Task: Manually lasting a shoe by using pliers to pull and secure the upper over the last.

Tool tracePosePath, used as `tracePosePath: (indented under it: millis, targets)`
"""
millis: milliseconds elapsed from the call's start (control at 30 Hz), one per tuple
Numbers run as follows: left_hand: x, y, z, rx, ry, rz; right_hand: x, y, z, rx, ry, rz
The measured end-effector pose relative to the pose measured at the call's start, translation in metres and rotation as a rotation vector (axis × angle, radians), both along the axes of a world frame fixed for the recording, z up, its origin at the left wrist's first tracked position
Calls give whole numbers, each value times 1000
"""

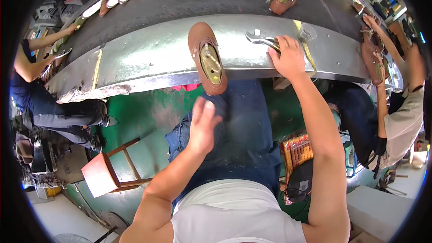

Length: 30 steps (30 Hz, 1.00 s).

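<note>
A brown leather lace-up shoe [201, 40] lies on the metal-covered bench edge, toe pointing away and heel jutting past the front edge. A yellowish-green shoe last [210, 65] fills its opening. Just below the heel is my left hand [203, 123], empty, fingers apart and slightly blurred; it looks clear of the shoe. To the right, my right hand [289, 56] rests on the bench with its fingers closed over the handles of metal pincers [258, 38]. Their curved jaws point left, and part of the handles is hidden under my fingers.
A dark conveyor belt [225, 0] runs behind the metal ledge, carrying another brown shoe [282, 2] and several more farther back. A clear cup [308, 32] stands beyond my right hand. Co-workers sit left and right; the right one holds a brown shoe [371, 58]. A stool [100, 175] stands lower left.
</note>
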<state>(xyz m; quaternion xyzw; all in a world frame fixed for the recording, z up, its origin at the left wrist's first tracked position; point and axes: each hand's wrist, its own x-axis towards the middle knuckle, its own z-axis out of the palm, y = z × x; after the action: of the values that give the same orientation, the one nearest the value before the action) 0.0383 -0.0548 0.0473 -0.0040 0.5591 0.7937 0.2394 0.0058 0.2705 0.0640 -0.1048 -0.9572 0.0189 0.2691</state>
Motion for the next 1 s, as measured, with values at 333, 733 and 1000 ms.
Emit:
tracePosePath:
  millis: [333,733,1000]
  targets:
    - [-60,29,39,-772,896,-99,5,3,-9,-82,73,15]
    - [-258,180,96,128,259,-325,10,9,6,-187,69,51]
    - [-362,283,23,-827,1275,-585,11,17,12,-260,56,113]
